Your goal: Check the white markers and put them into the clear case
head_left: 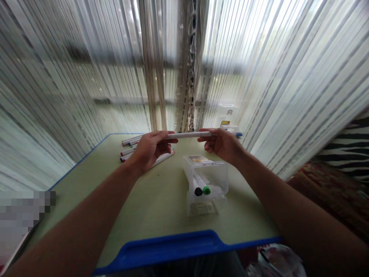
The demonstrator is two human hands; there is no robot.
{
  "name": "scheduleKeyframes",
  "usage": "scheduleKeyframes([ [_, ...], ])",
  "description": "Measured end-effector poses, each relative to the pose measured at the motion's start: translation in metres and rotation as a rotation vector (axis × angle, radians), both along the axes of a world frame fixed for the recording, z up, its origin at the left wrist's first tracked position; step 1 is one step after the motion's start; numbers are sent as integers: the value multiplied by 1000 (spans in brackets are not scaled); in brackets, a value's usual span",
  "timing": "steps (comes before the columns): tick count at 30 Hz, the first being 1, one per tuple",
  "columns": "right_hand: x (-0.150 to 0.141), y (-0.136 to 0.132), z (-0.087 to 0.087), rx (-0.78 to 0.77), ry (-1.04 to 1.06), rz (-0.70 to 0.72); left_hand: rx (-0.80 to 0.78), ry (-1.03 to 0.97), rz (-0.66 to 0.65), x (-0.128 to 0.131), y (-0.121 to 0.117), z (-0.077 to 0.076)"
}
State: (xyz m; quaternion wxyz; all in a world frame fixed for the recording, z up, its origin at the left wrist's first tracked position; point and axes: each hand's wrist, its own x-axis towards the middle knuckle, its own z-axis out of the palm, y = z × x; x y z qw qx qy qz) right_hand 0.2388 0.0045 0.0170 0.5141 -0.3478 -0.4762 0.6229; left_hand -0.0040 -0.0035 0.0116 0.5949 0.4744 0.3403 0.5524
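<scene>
A long white marker (188, 135) is held level above the table, one end in each hand. My left hand (150, 148) has its fingers closed round the left end. My right hand (221, 144) pinches the right part, and a blue tip (239, 134) sticks out past it. Below my hands a clear plastic box (215, 186) lies on the table with two markers inside, one with a black cap (198, 191), one with a green cap (206, 190).
The green table top (161, 200) has a blue rim (173, 246) at the near edge. Several loose markers (129, 148) lie at the far left of the table. Sheer striped curtains (273, 88) hang right behind it. A zebra-patterned cloth (350, 140) is at the right.
</scene>
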Motion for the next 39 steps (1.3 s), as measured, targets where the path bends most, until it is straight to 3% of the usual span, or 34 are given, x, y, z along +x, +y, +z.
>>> scheduleKeyframes([
  [11, -2, -1, 1, -23, 39, -32, 34, -37, -35, -2, 3, -1],
  [29, -3, 2, -12, 161, -90, -33, 120, 200, 36, 0, 0, -7],
  [39, -5, 3, -18, 251, -195, -68, 247, 381, 84, 0, 0, -10],
])
